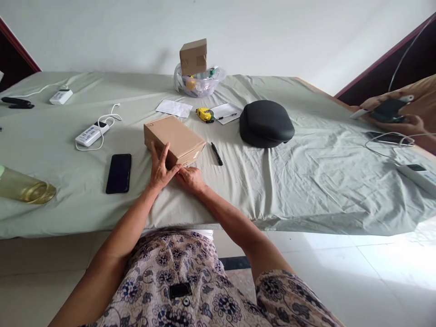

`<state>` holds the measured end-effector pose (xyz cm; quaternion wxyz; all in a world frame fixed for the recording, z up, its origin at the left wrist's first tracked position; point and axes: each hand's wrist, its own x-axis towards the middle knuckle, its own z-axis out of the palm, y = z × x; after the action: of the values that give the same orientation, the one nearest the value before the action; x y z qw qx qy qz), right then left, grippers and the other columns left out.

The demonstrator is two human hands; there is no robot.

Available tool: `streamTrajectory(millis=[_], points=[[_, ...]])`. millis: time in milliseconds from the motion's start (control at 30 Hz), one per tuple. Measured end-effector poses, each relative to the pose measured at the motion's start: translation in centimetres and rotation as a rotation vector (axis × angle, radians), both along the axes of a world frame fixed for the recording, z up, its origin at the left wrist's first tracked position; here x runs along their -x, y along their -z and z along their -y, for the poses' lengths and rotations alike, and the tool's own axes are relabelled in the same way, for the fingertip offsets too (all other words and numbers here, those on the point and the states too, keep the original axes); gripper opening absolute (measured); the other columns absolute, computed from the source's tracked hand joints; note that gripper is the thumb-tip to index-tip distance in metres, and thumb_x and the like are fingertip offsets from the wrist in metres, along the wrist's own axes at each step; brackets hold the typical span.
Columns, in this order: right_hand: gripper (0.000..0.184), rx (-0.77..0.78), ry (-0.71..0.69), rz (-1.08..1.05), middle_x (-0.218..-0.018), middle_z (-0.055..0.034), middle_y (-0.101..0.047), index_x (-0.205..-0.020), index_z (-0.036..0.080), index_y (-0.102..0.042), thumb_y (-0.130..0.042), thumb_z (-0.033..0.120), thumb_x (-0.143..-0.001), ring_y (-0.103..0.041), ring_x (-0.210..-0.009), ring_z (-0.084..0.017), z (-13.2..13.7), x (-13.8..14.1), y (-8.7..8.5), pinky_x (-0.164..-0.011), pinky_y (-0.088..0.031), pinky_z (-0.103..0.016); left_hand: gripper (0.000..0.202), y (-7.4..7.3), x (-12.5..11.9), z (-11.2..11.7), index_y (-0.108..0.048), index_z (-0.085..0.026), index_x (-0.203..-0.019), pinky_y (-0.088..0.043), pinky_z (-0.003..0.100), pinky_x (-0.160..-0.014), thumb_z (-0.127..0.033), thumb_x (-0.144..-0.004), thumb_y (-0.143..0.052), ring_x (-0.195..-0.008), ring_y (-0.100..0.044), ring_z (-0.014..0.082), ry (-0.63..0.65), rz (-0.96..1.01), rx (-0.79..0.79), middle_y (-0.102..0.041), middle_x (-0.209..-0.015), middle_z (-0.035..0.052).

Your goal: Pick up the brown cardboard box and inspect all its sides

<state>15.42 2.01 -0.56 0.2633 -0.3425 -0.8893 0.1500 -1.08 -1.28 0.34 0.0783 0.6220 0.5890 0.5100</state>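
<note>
A closed brown cardboard box [177,136] lies on the cloth-covered table in front of me, set at an angle. My left hand [160,170] rests against its near side, fingers spread, two fingertips reaching up to the top edge and the thumb pointing right. At the near corner, my right hand [191,178] is closed, its curled fingers against the box's lower edge; the fingertips are hidden. Both hands meet at that corner. Just right of the box lies a black marker pen [217,154]. To the left is a dark smartphone [118,173].
Behind the box are a yellow tape measure [205,114], papers [174,108] and a plastic basket [204,87] topped by a smaller box [193,56]. A black case [266,123] sits right; power strips [91,133] and a bottle [27,186] left. Another person's hands [391,113] hold something dark.
</note>
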Motion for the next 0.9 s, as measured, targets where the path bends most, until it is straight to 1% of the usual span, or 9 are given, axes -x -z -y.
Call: streamTrajectory(millis=[100, 200, 267, 300, 367, 500, 633, 800, 900], points=[[0.038, -0.065, 0.026, -0.097, -0.078, -0.0062, -0.071, -0.098, 0.022, -0.07, -0.043, 0.049, -0.103, -0.066, -0.071, -0.02, -0.3, -1.0, -0.5, -0.076, -0.053, -0.037, 0.087, 0.1, 0.1, 0.0, -0.046, -0.025, -0.154, -0.024, 0.061, -0.129, -0.074, -0.084, -0.066, -0.162, -0.018, 0.0416, -0.03, -0.002, 0.001, -0.016, -0.174, 0.0175], [0.038, -0.16, 0.223, -0.21, -0.097, -0.0126, -0.072, -0.11, 0.02, -0.068, -0.056, 0.054, -0.096, -0.069, -0.098, -0.028, -0.6, -2.3, -1.3, -0.094, -0.051, -0.047, 0.078, 0.4, 0.2, -0.1, -0.052, -0.025, -0.148, -0.027, 0.06, -0.127, -0.071, -0.087, -0.065, -0.161, -0.021, 0.0401, -0.037, -0.023, -0.015, -0.019, -0.173, 0.0176], [0.048, -0.199, 0.353, -0.225, -0.118, -0.0184, -0.067, -0.121, 0.02, -0.065, -0.062, 0.056, -0.09, -0.062, -0.122, -0.037, -0.8, -2.8, -1.8, -0.106, -0.044, -0.055, 0.071, 0.6, 0.1, -0.1, -0.056, -0.025, -0.145, -0.03, 0.057, -0.127, -0.069, -0.09, -0.062, -0.161, -0.022, 0.0379, -0.021, -0.041, -0.036, -0.02, -0.173, 0.0163], [0.052, -0.209, 0.385, -0.217, -0.126, -0.0197, -0.064, -0.125, 0.02, -0.064, -0.065, 0.058, -0.089, -0.056, -0.131, -0.04, -0.8, -2.9, -2.0, -0.11, -0.04, -0.058, 0.068, 0.7, 0.0, -0.1, -0.057, -0.025, -0.143, -0.031, 0.056, -0.127, -0.069, -0.091, -0.061, -0.161, -0.024, 0.0374, -0.008, -0.048, -0.053, -0.02, -0.173, 0.016], [0.056, -0.225, 0.384, -0.186, -0.134, -0.0188, -0.06, -0.128, 0.023, -0.064, -0.067, 0.06, -0.086, -0.048, -0.141, -0.041, -0.7, -2.7, -2.2, -0.117, -0.033, -0.061, 0.065, 1.0, -0.2, -0.1, -0.059, -0.025, -0.14, -0.034, 0.055, -0.126, -0.068, -0.091, -0.061, -0.159, -0.029, 0.0377, 0.026, -0.064, -0.092, -0.022, -0.172, 0.0161], [0.047, -0.248, 0.321, -0.136, -0.136, -0.014, -0.06, -0.118, 0.028, -0.069, -0.067, 0.064, -0.087, -0.046, -0.144, -0.039, -0.3, -1.6, -2.3, -0.123, -0.025, -0.062, 0.064, 1.4, -0.8, 0.0, -0.062, -0.025, -0.137, -0.038, 0.057, -0.123, -0.07, -0.091, -0.058, -0.157, -0.035, 0.0378, 0.073, -0.122, -0.129, -0.027, -0.171, 0.0165], [0.041, -0.242, 0.334, -0.132, -0.135, -0.0137, -0.061, -0.11, 0.028, -0.071, -0.067, 0.062, -0.089, -0.048, -0.142, -0.038, -0.3, -1.2, -2.4, -0.123, -0.023, -0.063, 0.056, 1.4, -1.3, 0.1, -0.065, -0.025, -0.133, -0.04, 0.056, -0.123, -0.065, -0.096, -0.054, -0.156, -0.037, 0.0349, 0.087, -0.13, -0.134, -0.031, -0.169, 0.0161], [0.04, -0.258, 0.399, -0.134, -0.134, -0.0145, -0.06, -0.107, 0.026, -0.072, -0.067, 0.061, -0.09, -0.047, -0.143, -0.038, -1.3, -2.0, -2.2, -0.12, -0.029, -0.061, 0.053, 1.2, -1.0, 0.1, -0.065, -0.022, -0.132, -0.04, 0.056, -0.122, -0.06, -0.096, -0.059, -0.154, -0.041, 0.0354, 0.079, -0.16, -0.157, -0.034, -0.167, 0.0197], [0.046, -0.33, 0.495, -0.259, -0.133, -0.0146, -0.059, -0.109, 0.025, -0.07, -0.063, 0.066, -0.09, -0.049, -0.139, -0.037, -2.6, -3.0, -1.5, -0.117, -0.034, -0.06, 0.048, 1.2, -0.6, 0.1, -0.062, -0.022, -0.134, -0.043, 0.055, -0.121, -0.054, -0.099, -0.056, -0.152, -0.044, 0.0331, 0.083, -0.191, -0.19, -0.037, -0.165, 0.0195]])
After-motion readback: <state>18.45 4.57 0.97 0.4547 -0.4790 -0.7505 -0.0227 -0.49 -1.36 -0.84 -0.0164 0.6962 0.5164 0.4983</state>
